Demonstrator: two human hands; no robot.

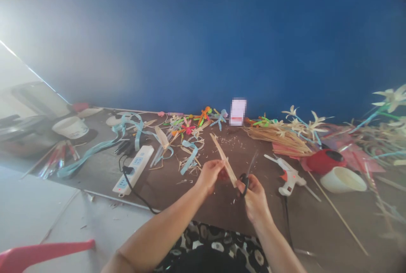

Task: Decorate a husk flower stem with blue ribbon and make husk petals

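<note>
My left hand (212, 175) pinches a long, pale strip of dried husk or leaf (224, 159) around its middle. The strip slants from upper left down toward my right hand (254, 199). That hand is closed round the dark handles of a pair of scissors (244, 180), whose blades point up and away from me. The strip's lower end lies by the fingers of my right hand; whether they touch it I cannot tell. Small pale clippings (233, 142) are scattered on the brown table (222, 211) beyond my hands.
A white glue gun (290, 177) lies to the right, near a cream bowl (343, 179) and a red object (323, 161). At left are a power strip (135, 169) with a black cord and a blue ribbon (91, 154). Husk flowers (312, 125) stand at the back right.
</note>
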